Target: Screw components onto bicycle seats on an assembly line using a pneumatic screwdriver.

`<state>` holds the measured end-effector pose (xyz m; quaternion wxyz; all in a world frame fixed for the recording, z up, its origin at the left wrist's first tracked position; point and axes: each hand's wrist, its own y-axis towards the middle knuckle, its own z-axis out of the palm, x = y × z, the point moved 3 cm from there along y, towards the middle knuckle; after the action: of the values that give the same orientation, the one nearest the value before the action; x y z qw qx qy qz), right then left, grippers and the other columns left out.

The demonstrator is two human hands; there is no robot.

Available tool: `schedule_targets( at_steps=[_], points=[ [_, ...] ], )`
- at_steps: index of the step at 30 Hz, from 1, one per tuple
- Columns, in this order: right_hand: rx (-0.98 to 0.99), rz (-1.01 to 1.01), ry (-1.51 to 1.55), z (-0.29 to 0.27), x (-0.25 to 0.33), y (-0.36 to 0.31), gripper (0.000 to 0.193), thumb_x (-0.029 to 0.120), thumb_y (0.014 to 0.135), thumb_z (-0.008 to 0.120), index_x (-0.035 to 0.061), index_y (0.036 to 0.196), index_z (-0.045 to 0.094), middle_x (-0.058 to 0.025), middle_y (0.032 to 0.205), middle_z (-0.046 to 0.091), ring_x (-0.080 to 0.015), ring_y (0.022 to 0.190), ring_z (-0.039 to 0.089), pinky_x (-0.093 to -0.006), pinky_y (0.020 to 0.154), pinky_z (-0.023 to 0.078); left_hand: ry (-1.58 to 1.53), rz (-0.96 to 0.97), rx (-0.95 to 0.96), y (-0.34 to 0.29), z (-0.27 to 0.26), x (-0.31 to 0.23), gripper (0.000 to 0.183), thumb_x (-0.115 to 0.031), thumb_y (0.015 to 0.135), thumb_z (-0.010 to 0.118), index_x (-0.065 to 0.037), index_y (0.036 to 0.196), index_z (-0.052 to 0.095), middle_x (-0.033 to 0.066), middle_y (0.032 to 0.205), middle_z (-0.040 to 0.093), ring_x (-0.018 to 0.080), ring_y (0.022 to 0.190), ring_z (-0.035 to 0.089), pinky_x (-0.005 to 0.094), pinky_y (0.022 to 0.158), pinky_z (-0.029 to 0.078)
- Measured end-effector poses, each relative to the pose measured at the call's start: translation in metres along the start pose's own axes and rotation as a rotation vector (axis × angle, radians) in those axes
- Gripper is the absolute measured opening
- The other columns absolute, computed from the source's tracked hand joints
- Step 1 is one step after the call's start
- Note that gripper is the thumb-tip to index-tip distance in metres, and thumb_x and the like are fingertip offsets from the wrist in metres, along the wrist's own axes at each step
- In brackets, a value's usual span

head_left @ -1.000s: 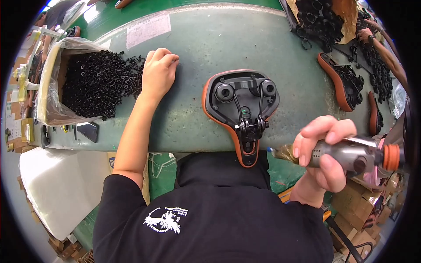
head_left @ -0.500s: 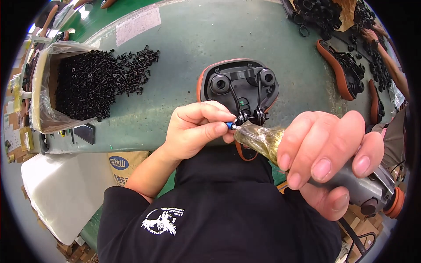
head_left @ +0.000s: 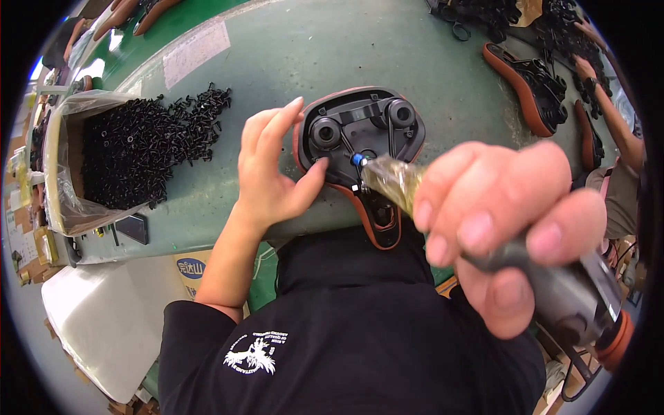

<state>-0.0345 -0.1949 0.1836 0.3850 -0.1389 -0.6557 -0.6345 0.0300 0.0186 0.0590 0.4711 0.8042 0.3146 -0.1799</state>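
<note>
An upturned bicycle saddle (head_left: 364, 130), with a black underside and a brown rim, rests on the green table before me. My left hand (head_left: 273, 173) is spread at the saddle's left edge, fingers apart, with its thumb touching the rim area. In my right hand (head_left: 505, 221) is a grey power screwdriver (head_left: 567, 297), its front end wrapped in clear yellowish film. The blue driver bit (head_left: 358, 160) points at the middle of the saddle's underside. From this view I cannot tell whether the bit touches a screw there.
To the left, a plastic-lined box (head_left: 59, 166) lies tipped, with black screws (head_left: 149, 145) spilling onto the table (head_left: 277, 62). More saddles (head_left: 522, 86) and a heap of black parts (head_left: 484, 17) are on the right. Another person's arm (head_left: 619, 117) reaches in there.
My left hand has let go of the blue bit and opened out beside the saddle. The screwdriver's tip has moved forward over the saddle's underside. The saddle now sits closer to my left hand.
</note>
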Motion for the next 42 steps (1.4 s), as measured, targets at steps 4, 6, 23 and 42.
schedule_targets(
  at_steps=[4, 6, 23, 42],
  points=[
    [0.067, 0.024, -0.115, -0.008, -0.016, -0.002, 0.039, 0.013, 0.100, 0.059, 0.0090, 0.136, 0.045, -0.0165, 0.115, 0.056, -0.0197, 0.077, 0.064, -0.0407, 0.076, 0.056, 0.060, -0.081, -0.001, 0.001, 0.023, 0.014, 0.062, -0.012, 0.065, 0.090, -0.003, 0.123, 0.070, 0.0135, 0.101, 0.071, 0.0323, 0.098, 0.068, 0.0418, 0.084, 0.056],
    [0.135, 0.031, -0.109, -0.014, -0.027, 0.000, 0.039, 0.010, 0.098, 0.056, 0.0090, 0.135, 0.046, -0.0171, 0.114, 0.057, -0.0204, 0.077, 0.064, -0.0419, 0.078, 0.056, 0.029, -0.085, -0.045, -0.003, 0.028, 0.013, 0.049, -0.011, 0.065, 0.088, -0.006, 0.111, 0.072, 0.0122, 0.097, 0.072, 0.0333, 0.089, 0.069, 0.0427, 0.080, 0.056],
    [0.230, 0.112, -0.210, 0.037, -0.080, 0.005, 0.036, 0.007, 0.096, 0.056, 0.0050, 0.132, 0.049, -0.0224, 0.106, 0.058, -0.0273, 0.074, 0.063, -0.0499, 0.074, 0.055, -0.208, -0.210, -0.221, -0.029, 0.031, 0.043, 0.041, -0.015, 0.063, 0.092, -0.002, 0.097, 0.073, 0.0106, 0.107, 0.069, 0.0336, 0.107, 0.067, 0.0435, 0.096, 0.055],
    [0.309, 0.234, -0.173, 0.043, -0.084, 0.012, 0.044, 0.003, 0.092, 0.056, 0.0020, 0.135, 0.046, -0.0319, 0.123, 0.059, -0.0248, 0.072, 0.062, -0.0466, 0.074, 0.055, -0.191, -0.275, -0.265, -0.046, 0.027, 0.025, 0.047, -0.009, 0.063, 0.086, 0.000, 0.106, 0.069, 0.0163, 0.113, 0.067, 0.0385, 0.115, 0.067, 0.0458, 0.100, 0.055]
  ],
)
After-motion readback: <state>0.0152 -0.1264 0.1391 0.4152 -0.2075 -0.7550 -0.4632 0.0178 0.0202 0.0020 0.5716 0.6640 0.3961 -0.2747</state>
